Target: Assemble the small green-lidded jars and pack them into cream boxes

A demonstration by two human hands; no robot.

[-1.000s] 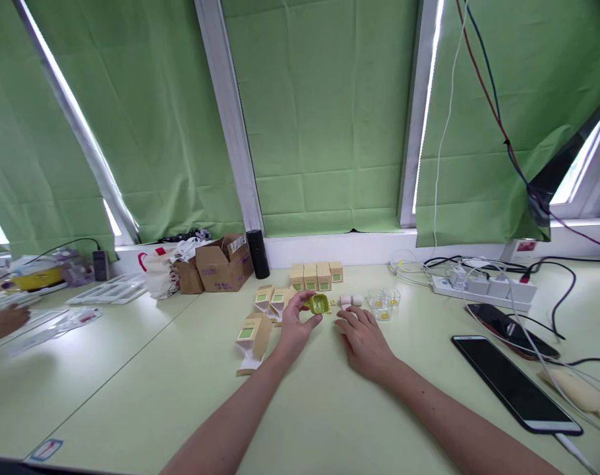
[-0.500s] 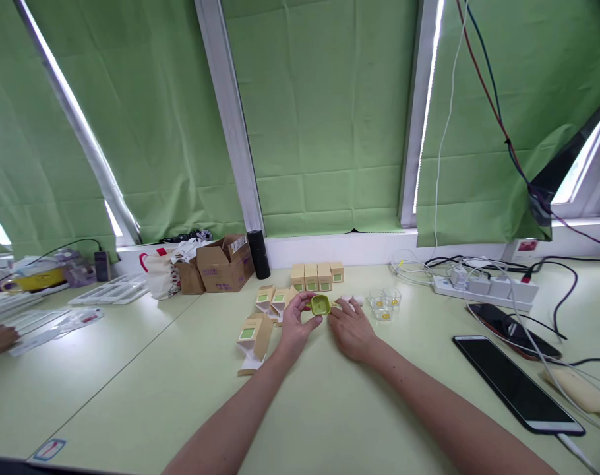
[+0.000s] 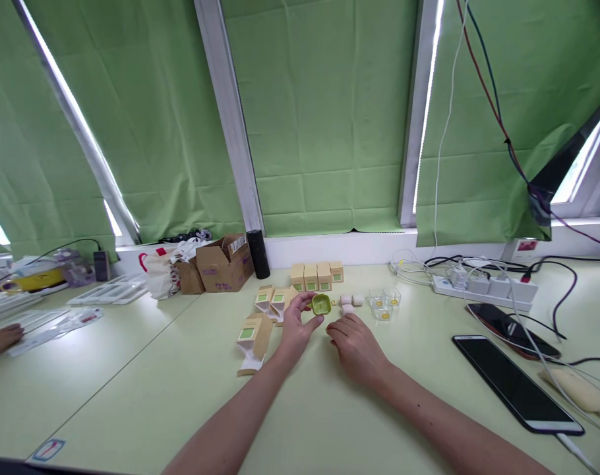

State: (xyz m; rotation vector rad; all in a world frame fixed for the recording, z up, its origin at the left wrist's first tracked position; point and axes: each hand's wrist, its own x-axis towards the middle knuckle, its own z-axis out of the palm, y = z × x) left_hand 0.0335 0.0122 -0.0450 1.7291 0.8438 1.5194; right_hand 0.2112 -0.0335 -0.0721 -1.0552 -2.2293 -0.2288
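Observation:
My left hand point(image 3: 296, 328) pinches a small green square cup point(image 3: 321, 304) between thumb and fingers, just above the pale green table point(image 3: 132, 396). My right hand point(image 3: 358, 344) rests on the table to its right, knuckles up and fingers curled. Its fingertips lie just short of a small white block point(image 3: 348, 309), and I cannot see what they hold, if anything. Two more white blocks point(image 3: 352, 300) sit just behind. A row of closed tan boxes point(image 3: 316, 276) stands further back. Opened tan boxes point(image 3: 271, 300) lie to the left, and one point(image 3: 250, 335) lies nearer me.
Small clear cups point(image 3: 384, 304) stand right of the white blocks. A power strip point(image 3: 482, 286) with cables, a black tablet point(image 3: 516, 383) and a phone point(image 3: 508, 327) lie at the right. A cardboard box point(image 3: 225, 265) and a black cylinder point(image 3: 258, 254) stand at the back left. Another person's hand point(image 3: 0, 340) shows at the far left.
My right hand reached forward to the white blocks, then drew back toward me with its fingers curled. A third white block now shows near its fingertips. My left hand kept hold of the green cup.

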